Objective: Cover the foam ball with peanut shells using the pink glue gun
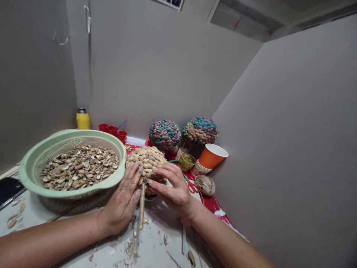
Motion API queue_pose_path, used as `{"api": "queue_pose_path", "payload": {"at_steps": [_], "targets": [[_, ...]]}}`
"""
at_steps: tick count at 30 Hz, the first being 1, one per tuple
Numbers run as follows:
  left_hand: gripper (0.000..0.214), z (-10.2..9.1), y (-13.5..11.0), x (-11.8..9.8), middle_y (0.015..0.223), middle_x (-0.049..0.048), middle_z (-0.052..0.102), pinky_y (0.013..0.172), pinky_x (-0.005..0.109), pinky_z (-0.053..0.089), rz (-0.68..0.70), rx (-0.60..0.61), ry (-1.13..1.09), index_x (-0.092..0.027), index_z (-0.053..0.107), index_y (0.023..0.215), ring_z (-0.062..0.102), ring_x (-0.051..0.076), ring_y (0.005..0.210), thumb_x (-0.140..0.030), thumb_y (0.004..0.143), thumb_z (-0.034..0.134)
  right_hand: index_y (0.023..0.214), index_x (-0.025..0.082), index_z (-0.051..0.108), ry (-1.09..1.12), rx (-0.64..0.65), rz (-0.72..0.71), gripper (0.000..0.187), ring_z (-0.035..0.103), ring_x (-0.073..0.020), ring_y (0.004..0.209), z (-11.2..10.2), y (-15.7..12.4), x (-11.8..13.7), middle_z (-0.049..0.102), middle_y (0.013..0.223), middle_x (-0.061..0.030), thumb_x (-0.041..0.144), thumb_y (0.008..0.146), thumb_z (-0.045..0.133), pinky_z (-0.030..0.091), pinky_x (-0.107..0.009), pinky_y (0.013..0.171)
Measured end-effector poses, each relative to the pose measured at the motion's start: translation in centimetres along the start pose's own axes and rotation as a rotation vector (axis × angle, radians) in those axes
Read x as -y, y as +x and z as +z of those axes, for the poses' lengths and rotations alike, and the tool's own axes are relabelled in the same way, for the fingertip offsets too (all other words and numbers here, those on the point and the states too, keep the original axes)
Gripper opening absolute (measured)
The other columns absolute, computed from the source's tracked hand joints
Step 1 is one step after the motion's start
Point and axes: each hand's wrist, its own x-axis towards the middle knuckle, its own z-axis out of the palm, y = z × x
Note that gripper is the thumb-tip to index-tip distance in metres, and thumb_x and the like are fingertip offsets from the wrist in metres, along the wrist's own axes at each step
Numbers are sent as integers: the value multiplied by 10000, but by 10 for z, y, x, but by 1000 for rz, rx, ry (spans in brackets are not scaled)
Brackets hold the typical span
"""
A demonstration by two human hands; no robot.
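A ball covered with pale nut shells [147, 158] sits on a wooden stick [142, 206] in front of me. My left hand [124, 199] lies flat against its left side, fingers stretched out and touching the shells. My right hand [171, 184] presses on its lower right side, fingers together and extended, the tips near the top of the stick. Neither hand grips anything.
A green colander [33, 163] full of shell pieces stands at the left. Two painted shell balls [165, 134] [199, 130], an orange paper cup [210, 156], red cups [113, 130], a yellow flask [83, 119] and a twine ball [205, 185] stand behind. A phone [8, 188] lies far left.
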Motion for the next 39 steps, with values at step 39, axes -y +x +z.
{"api": "queue_pose_path", "payload": {"at_steps": [39], "targets": [[653, 5, -1, 6, 1677, 11, 93, 1234, 473, 189, -20, -3, -2, -351, 41, 1576, 67, 226, 1532, -173, 1025, 342, 1126, 219, 686, 2, -69, 28, 256, 593, -238, 1039, -2, -4, 5, 676, 1079, -97, 131, 897, 613, 501, -476, 921]]}}
